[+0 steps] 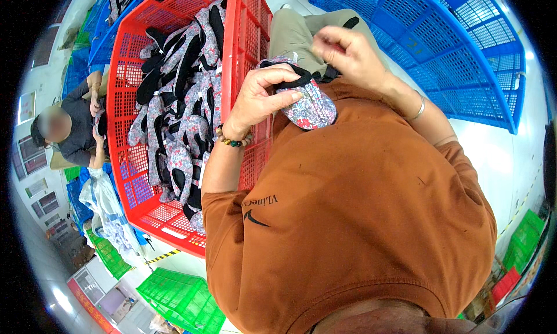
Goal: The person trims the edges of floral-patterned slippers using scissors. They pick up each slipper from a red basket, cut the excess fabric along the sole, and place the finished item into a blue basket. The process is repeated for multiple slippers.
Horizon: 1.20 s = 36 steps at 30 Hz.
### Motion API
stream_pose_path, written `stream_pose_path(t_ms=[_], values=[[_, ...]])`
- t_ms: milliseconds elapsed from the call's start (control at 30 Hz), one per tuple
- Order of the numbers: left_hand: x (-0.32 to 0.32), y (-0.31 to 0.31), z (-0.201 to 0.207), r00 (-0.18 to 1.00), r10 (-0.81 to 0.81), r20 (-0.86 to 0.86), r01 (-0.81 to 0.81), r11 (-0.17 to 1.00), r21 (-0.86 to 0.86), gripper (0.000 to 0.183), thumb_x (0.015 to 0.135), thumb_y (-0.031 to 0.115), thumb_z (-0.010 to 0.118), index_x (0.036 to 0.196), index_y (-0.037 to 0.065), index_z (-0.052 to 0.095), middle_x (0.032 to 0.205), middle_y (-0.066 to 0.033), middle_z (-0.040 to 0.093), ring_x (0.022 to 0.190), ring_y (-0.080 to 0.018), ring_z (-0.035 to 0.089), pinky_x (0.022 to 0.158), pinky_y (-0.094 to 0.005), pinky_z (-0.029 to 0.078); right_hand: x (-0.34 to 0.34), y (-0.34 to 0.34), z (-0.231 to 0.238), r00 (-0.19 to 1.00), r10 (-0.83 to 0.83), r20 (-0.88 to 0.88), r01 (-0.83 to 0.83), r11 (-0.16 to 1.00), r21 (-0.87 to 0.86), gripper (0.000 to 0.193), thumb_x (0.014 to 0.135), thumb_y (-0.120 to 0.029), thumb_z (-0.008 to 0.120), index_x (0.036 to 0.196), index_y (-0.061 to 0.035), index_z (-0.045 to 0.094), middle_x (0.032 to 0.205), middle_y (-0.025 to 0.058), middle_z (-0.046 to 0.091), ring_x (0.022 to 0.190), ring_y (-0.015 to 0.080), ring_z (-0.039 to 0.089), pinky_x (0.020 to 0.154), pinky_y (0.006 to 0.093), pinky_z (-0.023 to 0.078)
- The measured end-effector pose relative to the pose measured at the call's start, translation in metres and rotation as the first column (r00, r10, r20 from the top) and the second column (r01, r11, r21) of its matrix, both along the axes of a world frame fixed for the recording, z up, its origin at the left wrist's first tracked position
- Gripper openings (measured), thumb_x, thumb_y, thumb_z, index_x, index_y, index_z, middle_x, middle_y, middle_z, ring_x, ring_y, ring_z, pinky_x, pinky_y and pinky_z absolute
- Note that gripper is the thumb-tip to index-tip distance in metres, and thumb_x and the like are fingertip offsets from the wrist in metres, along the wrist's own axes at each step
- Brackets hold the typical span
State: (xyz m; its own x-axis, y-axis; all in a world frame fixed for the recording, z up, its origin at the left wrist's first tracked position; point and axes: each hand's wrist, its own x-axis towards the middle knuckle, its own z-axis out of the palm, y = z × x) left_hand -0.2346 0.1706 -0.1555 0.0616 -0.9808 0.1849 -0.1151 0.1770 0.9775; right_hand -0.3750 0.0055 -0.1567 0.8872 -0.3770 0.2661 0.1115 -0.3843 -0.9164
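My left hand (pixel 268 94) grips a floral slipper (pixel 311 106) by its opening, thumb on the outside of the patterned cloth. The slipper has a black lining and a grey, red and blue print. It is held in front of my chest, toe toward me. To the right, my right hand (pixel 343 48) hovers over my lap, apart from the slipper, its fingers curled in toward the thumb. Whether anything small is pinched there does not show. A red crate (pixel 129 160) at my left holds a heap of similar floral slippers (pixel 177 110) with black soles.
Blue mesh crates (pixel 423 49) stand at the far right. Another person (pixel 72 125) sits beyond the red crate, both hands on a dark item. Green crates (pixel 180 296) and a white sack (pixel 107 203) lie at the left. A small black piece (pixel 351 23) rests by my trousers (pixel 293 35).
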Motion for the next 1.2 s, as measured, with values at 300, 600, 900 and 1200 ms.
stream_pose_path(t_ms=[300, 600, 900, 1200], values=[[-0.002, -0.005, 0.003, 0.981, 0.031, -0.191, 0.002, 0.985, 0.170, 0.021, 0.083, 0.008, 0.057, 0.101, -0.004, 0.060, 0.090, -0.0020, 0.059, 0.082, -0.0059, 0.053, 0.072, -0.0204, 0.043, -0.025, 0.002, 0.012, 0.990, 0.141, -0.019, -0.142, 0.984, -0.105, 0.039, 0.067, -0.023, 0.076, 0.094, -0.0041, 0.055, 0.082, -0.0006, 0.055, 0.070, 0.0066, 0.048, 0.059, 0.0214, 0.041], [0.031, -0.001, -0.023, 0.946, -0.074, -0.315, 0.140, 0.971, 0.192, 0.030, 0.069, -0.004, 0.044, 0.096, -0.004, 0.058, 0.098, -0.0061, 0.059, 0.093, -0.0109, 0.054, 0.084, -0.0228, 0.042, -0.029, 0.011, -0.005, 0.946, 0.268, -0.182, -0.247, 0.960, 0.129, 0.038, 0.071, -0.021, 0.073, 0.097, -0.0030, 0.052, 0.079, 0.0040, 0.054, 0.074, 0.0103, 0.052, 0.063, 0.0236, 0.043], [0.031, 0.011, -0.011, 0.997, -0.067, 0.030, 0.057, 0.963, 0.263, 0.014, 0.082, 0.014, 0.062, 0.085, 0.000, 0.061, 0.069, 0.0043, 0.053, 0.056, -0.0028, 0.047, 0.049, -0.0182, 0.038, -0.032, 0.003, 0.001, 0.969, 0.191, -0.156, -0.180, 0.980, 0.080, 0.037, 0.071, -0.027, 0.073, 0.091, -0.0027, 0.054, 0.070, -0.0003, 0.048, 0.064, 0.0065, 0.042, 0.055, 0.0213, 0.036], [0.002, 0.005, 0.012, 0.945, 0.140, -0.297, -0.066, 0.967, 0.245, 0.017, 0.081, 0.007, 0.060, 0.092, -0.005, 0.061, 0.082, -0.0017, 0.061, 0.073, -0.0064, 0.054, 0.067, -0.0199, 0.045, -0.032, -0.011, 0.007, 0.980, -0.003, -0.201, 0.009, 0.999, 0.032, 0.039, 0.067, -0.027, 0.075, 0.089, -0.0015, 0.055, 0.072, 0.0003, 0.052, 0.062, 0.0067, 0.043, 0.054, 0.0214, 0.037]])
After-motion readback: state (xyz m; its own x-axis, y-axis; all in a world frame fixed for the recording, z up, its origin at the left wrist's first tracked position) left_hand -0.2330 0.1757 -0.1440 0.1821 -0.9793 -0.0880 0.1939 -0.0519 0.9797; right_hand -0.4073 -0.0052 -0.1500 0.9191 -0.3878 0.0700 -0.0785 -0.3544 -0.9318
